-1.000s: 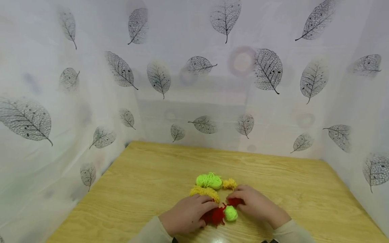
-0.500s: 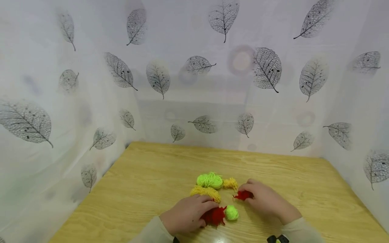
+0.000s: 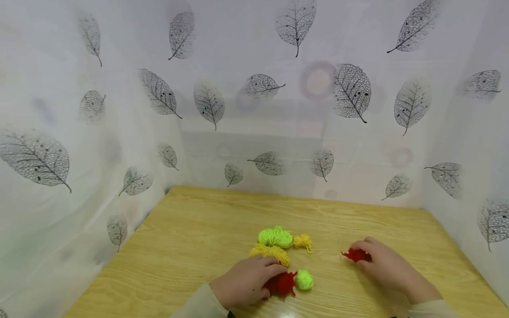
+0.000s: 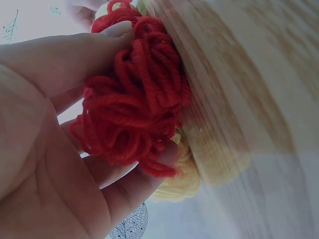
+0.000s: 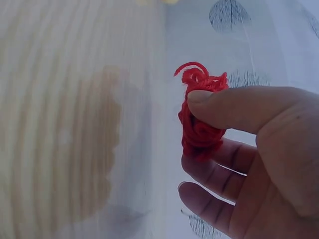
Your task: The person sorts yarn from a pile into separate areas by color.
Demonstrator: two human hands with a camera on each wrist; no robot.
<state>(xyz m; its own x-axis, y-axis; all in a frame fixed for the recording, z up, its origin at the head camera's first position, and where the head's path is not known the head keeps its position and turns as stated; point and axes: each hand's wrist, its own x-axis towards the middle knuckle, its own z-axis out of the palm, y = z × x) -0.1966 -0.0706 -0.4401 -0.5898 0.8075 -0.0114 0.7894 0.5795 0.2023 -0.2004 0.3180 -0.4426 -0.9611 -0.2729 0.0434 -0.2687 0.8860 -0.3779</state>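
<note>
My left hand (image 3: 246, 282) grips a large red yarn bundle (image 3: 284, 284) near the front of the table; in the left wrist view the thumb and fingers curl about its loops (image 4: 134, 94). Off to the right, my right hand (image 3: 387, 267) pinches a small red yarn bundle (image 3: 358, 255), its thumb across the strands in the right wrist view (image 5: 202, 122). A small lime-green yarn ball (image 3: 304, 280) sits beside the large red bundle. Behind the left hand lies a large yellow yarn bundle (image 3: 270, 254), partly covered by the fingers.
A large lime-green yarn bundle (image 3: 275, 237) lies behind the yellow one, with a small yellow yarn bundle (image 3: 303, 242) at its right. The wooden table (image 3: 199, 221) meets a leaf-printed curtain (image 3: 286, 128) at its back and sides.
My right hand has moved right, carrying the small red yarn bundle away from the other yarn. The left hand stays on the large red bundle.
</note>
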